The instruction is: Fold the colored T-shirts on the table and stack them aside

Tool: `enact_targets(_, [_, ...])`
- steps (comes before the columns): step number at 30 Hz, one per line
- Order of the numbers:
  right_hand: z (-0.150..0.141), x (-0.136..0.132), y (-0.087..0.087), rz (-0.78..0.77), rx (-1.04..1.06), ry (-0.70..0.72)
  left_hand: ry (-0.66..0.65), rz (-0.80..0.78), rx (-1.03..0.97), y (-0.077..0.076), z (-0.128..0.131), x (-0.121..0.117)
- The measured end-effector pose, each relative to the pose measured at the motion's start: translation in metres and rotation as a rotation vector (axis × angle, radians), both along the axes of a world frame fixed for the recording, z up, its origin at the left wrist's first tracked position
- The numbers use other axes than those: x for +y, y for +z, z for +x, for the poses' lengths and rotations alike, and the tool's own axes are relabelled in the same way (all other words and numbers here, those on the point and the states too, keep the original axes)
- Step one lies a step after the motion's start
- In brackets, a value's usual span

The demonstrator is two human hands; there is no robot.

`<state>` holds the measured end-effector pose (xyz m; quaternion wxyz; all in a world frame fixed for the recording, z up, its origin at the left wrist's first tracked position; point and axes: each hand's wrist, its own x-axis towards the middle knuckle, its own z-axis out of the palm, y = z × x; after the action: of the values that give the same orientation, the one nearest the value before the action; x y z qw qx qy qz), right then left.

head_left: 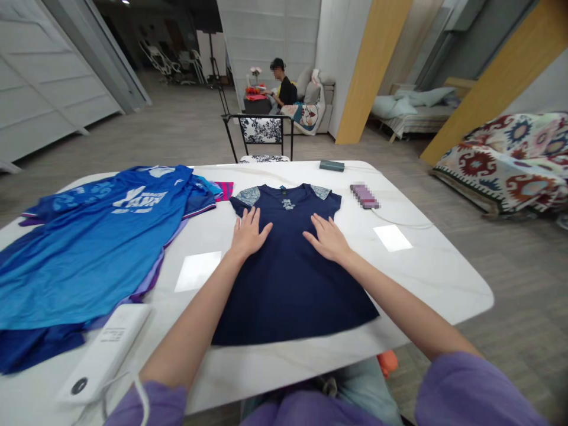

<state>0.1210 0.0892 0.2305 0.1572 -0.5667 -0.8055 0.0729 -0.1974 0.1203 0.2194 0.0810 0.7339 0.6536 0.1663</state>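
A navy blue T-shirt (290, 278) with grey patterned shoulders lies spread flat, front up, on the white table (435, 266), collar pointing away from me. My left hand (247, 234) rests palm down on its left chest area with fingers stretched out. My right hand (327, 238) lies flat on its right chest area, fingers extended too. Neither hand holds anything.
A pile of bright blue jerseys (89, 242) covers the table's left side. A white power bank (104, 352) with a cable lies near the front left edge. A blurred phone (364, 196) and a dark case (332, 165) lie at the far right. A chair (261, 137) stands behind the table; a person (282, 89) sits far back.
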Motion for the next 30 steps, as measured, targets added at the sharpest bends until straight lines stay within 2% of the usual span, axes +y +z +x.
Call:
enact_targets(2, [0.007, -0.065, -0.003, -0.036, 0.021, 0.077, -0.013, -0.039, 0.003, -0.006, 0.005, -0.062])
enact_targets(4, [0.02, -0.119, -0.01, -0.046, 0.049, 0.11, -0.038, -0.056, 0.021, -0.014, 0.01, -0.124])
enact_targets(7, [0.041, -0.171, -0.025, -0.07, 0.094, 0.081, -0.06, -0.042, 0.068, -0.026, 0.018, -0.204])
enact_targets(9, [0.053, -0.19, -0.035, -0.101, 0.095, 0.066, -0.06, -0.025, 0.076, -0.03, 0.023, -0.243])
enact_targets(11, [0.062, -0.2, -0.04, -0.125, 0.084, 0.065, -0.057, -0.01, 0.057, -0.03, 0.024, -0.271])
enact_targets(13, [0.065, -0.205, -0.037, -0.117, 0.081, 0.064, -0.012, 0.021, 0.031, -0.026, 0.021, -0.292])
enact_targets(15, [0.059, -0.201, -0.024, -0.085, 0.075, 0.067, 0.1, 0.069, 0.019, -0.021, 0.01, -0.307])
enact_targets(18, [0.023, -0.169, 0.006, -0.061, 0.053, 0.106, 0.32, 0.114, 0.005, -0.017, -0.01, -0.322])
enact_targets(20, [-0.02, -0.127, 0.024, -0.089, 0.054, 0.153, 0.414, 0.111, 0.001, -0.018, -0.021, -0.326])
enact_targets(22, [-0.073, -0.073, 0.036, -0.147, 0.064, 0.206, 0.438, 0.107, 0.009, -0.02, -0.027, -0.327])
enact_targets(27, [-0.213, 0.066, 0.04, -0.236, 0.04, 0.18, 0.378, 0.111, -0.016, -0.019, -0.027, -0.326])
enact_targets(30, [-0.279, 0.127, 0.034, -0.192, 0.043, 0.11, 0.342, 0.1, -0.095, -0.014, -0.029, -0.326])
